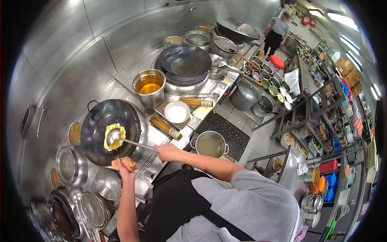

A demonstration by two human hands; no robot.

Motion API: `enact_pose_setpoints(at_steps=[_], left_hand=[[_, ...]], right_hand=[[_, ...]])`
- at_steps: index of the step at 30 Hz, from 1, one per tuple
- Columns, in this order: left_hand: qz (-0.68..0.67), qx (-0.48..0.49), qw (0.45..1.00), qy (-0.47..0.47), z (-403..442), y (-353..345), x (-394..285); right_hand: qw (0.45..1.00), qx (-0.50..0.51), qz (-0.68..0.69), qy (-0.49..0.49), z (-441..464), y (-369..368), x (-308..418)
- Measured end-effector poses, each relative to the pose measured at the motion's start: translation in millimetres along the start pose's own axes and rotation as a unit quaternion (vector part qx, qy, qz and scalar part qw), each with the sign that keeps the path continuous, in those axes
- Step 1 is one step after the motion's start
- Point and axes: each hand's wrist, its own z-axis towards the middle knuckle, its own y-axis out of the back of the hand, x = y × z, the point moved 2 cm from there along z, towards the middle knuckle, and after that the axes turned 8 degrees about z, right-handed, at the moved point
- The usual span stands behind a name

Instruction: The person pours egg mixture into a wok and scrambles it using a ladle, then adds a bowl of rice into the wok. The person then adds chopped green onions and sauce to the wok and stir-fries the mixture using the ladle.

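Note:
My right hand (168, 153) is closed round the handle of a long metal ladle (135, 143). The ladle's bowl rests on a yellow egg (121, 128), set at ragged edges, inside a black wok (96, 129). At the wok's near rim, my left hand (128, 171) is closed on a folded orange-brown cloth (125, 163). The cloth covers the part of the rim it meets, so whether a handle lies beneath is hidden. Another wok handle loop (92, 105) sticks up on the far side.
A pot of orange oil (150, 86), a white bowl (177, 112) and bamboo brushes (163, 126) stand right of the wok. A perforated strainer (108, 183) lies to the left. Behind me are a two-handled pot (209, 145) and shelving. Another person (278, 32) stands farther off.

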Motion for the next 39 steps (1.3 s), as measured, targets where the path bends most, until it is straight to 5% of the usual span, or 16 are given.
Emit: enact_pose_setpoints(at_steps=[1,2,3,7,9,11,13,15,19,23,27,29,31,33,35,39], left_hand=[[0.002,0.055,0.998,-0.02,-7.4,8.9,4.3],[0.007,-0.089,0.993,-0.082,-50.6,-27.4,1.8],[0.031,-0.063,0.994,-0.08,-78.6,-51.2,-0.2],[0.106,-0.007,0.989,-0.105,-132.0,-109.8,-1.3],[0.097,0.024,0.982,-0.163,-144.5,-141.4,-8.7],[0.009,0.042,0.986,-0.164,-150.1,-154.4,-25.5],[-0.168,0.106,0.976,-0.086,-144.8,-146.6,-34.3],[-0.219,0.11,0.965,-0.091,-146.1,-149.0,-24.1],[-0.127,0.059,0.984,-0.11,-144.7,-165.0,-22.8],[-0.064,0.02,0.994,-0.087,-149.9,-156.7,-13.9],[-0.02,0.006,0.996,-0.092,-150.5,-140.8,-14.6],[-0.023,-0.077,0.995,-0.054,-128.2,-113.2,0.4],[-0.066,-0.121,0.99,-0.009,-114.6,-94.5,-0.4],[-0.074,-0.138,0.988,-0.017,-85.9,-65.3,3.6],[-0.103,-0.178,0.978,-0.036,-64.4,-55.8,-0.4],[-0.188,-0.091,0.978,-0.03,-17.3,-54.4,-21.9]], right_hand=[[0.999,-0.025,-0.027,0.035,-0.1,3.3,3.2],[0.995,-0.048,-0.052,0.071,-3.9,6.0,6.9],[0.989,-0.066,-0.071,0.109,-10.8,4.0,14.7],[0.912,-0.069,0.206,0.349,2.1,-19.7,48.8],[0.94,-0.069,0.214,0.255,3.1,-11.0,70.5],[0.887,-0.09,0.276,0.359,0.0,10.8,81.2],[0.811,0.089,0.553,0.166,-14.3,33.5,92.9],[0.759,0.075,0.634,0.129,-13.9,49.6,96.8],[0.722,0.048,0.651,0.229,16.6,68.7,79.7],[0.844,0.208,0.464,0.169,8.6,35.9,104.5],[0.792,0.277,0.522,0.155,20.9,13.1,93.2],[0.933,0.088,0.296,0.182,34.9,-4.7,64.9],[0.978,-0.132,0.002,0.164,31.5,-11.7,44.6],[0.986,0.057,0.14,0.065,46.8,-36.0,-3.0],[0.964,0.089,0.246,0.044,34.6,-29.0,-9.6],[0.805,0.182,0.563,-0.032,28.6,11.3,8.3]])
